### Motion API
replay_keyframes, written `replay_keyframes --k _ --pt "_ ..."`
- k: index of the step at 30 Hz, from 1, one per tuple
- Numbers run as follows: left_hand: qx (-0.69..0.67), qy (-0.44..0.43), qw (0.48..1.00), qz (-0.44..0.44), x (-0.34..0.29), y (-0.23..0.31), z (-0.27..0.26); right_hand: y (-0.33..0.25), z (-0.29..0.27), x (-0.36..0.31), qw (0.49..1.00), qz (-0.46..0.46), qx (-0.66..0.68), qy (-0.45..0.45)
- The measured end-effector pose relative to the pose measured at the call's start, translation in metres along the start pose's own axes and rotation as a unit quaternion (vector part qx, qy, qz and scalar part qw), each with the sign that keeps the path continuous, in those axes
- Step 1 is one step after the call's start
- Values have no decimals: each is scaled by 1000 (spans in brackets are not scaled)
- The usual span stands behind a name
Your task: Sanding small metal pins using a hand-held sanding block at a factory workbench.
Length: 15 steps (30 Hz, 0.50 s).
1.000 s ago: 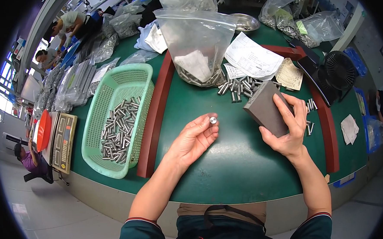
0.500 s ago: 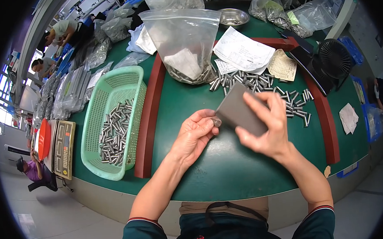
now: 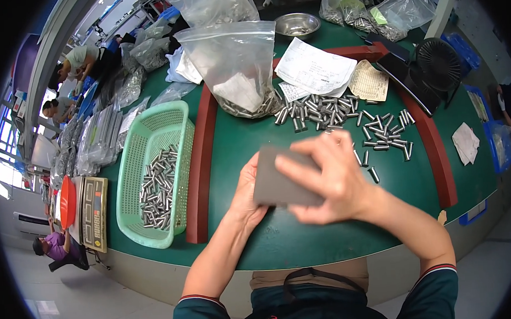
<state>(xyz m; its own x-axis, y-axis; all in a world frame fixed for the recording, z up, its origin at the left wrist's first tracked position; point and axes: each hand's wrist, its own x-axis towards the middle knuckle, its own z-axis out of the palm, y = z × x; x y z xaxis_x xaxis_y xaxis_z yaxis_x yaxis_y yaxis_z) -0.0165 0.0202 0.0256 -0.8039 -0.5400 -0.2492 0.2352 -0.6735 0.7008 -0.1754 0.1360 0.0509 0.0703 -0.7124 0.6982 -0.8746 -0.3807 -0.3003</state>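
My right hand (image 3: 334,181) grips a flat grey rectangular pad (image 3: 274,184), slightly blurred, with the index finger stretched along its face. Behind the pad's left side is my left hand (image 3: 247,191), its fingertips mostly covered. Half a second ago those fingers pinched a short metal pin; the pad now hides that spot. Beyond my hands lies a loose pile of shiny metal pins (image 3: 322,114) on the green table, and a few lie scattered toward the right. More pins (image 3: 159,190) fill part of a light green plastic basket (image 3: 126,166) on the left.
Reddish-brown bars (image 3: 201,179) frame the work area. A clear zip bag (image 3: 227,63) of parts, paper sheets (image 3: 314,67) and a steel bowl (image 3: 297,24) stand at the back. A black fan (image 3: 439,72) and a cloth (image 3: 466,144) are right, a scale (image 3: 93,214) left. Other people work farther off.
The grey pad has moved left and down with my right hand, now covering my left fingertips and the pin they pinched. The whole view has shifted slightly.
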Motion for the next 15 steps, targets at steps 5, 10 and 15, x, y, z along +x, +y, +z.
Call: replay_keyframes --k 5,10,15 --pt "14 -11 996 91 13 -3 -25 20 5 9 996 57 10 70" --pt "36 -66 989 128 7 -1 -32 35 11 -3 980 163 -78 81" --pt "69 -51 989 119 11 2 -17 -13 9 1 995 78 47 48"
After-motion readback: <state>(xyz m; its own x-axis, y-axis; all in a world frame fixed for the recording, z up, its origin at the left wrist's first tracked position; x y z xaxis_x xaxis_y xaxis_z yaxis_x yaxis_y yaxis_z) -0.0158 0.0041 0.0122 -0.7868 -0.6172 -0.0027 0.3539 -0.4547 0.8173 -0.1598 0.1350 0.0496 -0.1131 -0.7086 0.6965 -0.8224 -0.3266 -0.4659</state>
